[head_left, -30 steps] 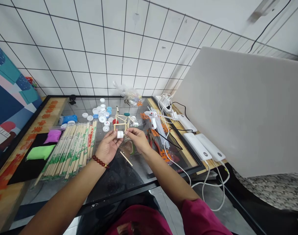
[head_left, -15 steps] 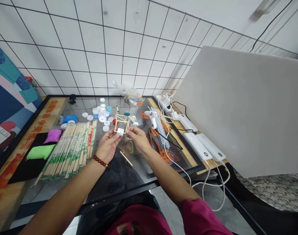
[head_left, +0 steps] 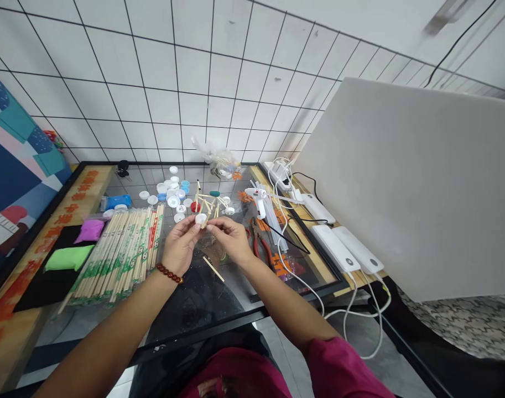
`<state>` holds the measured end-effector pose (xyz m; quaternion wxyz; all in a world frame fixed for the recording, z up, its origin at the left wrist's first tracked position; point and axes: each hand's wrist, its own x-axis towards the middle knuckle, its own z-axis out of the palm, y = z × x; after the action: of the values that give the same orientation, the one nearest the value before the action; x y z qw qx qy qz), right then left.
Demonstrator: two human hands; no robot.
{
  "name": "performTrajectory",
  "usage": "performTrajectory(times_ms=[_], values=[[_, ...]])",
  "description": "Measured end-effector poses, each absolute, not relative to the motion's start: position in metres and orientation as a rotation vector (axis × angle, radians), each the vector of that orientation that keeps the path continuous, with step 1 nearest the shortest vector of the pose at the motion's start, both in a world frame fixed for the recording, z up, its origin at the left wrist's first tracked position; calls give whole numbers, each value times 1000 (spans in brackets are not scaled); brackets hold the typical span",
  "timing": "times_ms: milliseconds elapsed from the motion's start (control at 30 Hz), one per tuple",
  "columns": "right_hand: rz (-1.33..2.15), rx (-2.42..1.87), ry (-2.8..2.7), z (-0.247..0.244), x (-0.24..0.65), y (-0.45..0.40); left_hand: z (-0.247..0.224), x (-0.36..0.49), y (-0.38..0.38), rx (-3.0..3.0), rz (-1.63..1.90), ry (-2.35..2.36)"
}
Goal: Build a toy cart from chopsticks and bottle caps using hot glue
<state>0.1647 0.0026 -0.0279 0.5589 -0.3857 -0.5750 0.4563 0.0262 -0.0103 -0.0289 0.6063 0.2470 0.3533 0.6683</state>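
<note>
Between my hands, above the glass tabletop, is a small frame of wooden sticks (head_left: 206, 207) with a white bottle cap (head_left: 201, 219) at its near end. My left hand (head_left: 181, 242) pinches the frame's left side beside the cap. From the right, my right hand (head_left: 229, 239) grips a stick of the frame with thumb and fingers; its exact hold is partly hidden. A red cap (head_left: 196, 207) shows just behind the frame. On the glass below lies a loose stick piece (head_left: 213, 269).
Bagged chopsticks (head_left: 119, 254) and clay packs in purple (head_left: 89, 230) and green (head_left: 68, 257) lie left. Loose caps (head_left: 173, 201) are scattered behind. A glue gun (head_left: 258, 200), pliers (head_left: 261, 243), glue sticks (head_left: 272, 221) and power strips (head_left: 335, 246) with cables are right.
The stick frame has turned and tilted in my hands, so the white cap's hollow side now faces up toward me. My right hand has shifted slightly left.
</note>
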Motion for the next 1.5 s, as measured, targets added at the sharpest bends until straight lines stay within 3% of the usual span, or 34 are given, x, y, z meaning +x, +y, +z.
performTrajectory(times_ms=[433, 600, 767, 933, 1133, 1500], values=[[1220, -979, -1180, -31, 171, 13, -16, 22, -12, 162, 1219, 739], [1201, -1014, -1224, -29, 173, 14, -19, 22, -11, 321, 1233, 805], [1072, -1125, -1398, -35, 176, 16, -24, 4, 4, 530, 1597, 1124], [846, -1158, -1670, -41, 173, 17, -26, -12, 16, 542, 1701, 1209], [668, -1289, -1896, -43, 176, 20, -30, -11, 15, 607, 1623, 1261], [746, -1372, -1834, -47, 173, 26, -38, -3, 10, 785, 1354, 1323]])
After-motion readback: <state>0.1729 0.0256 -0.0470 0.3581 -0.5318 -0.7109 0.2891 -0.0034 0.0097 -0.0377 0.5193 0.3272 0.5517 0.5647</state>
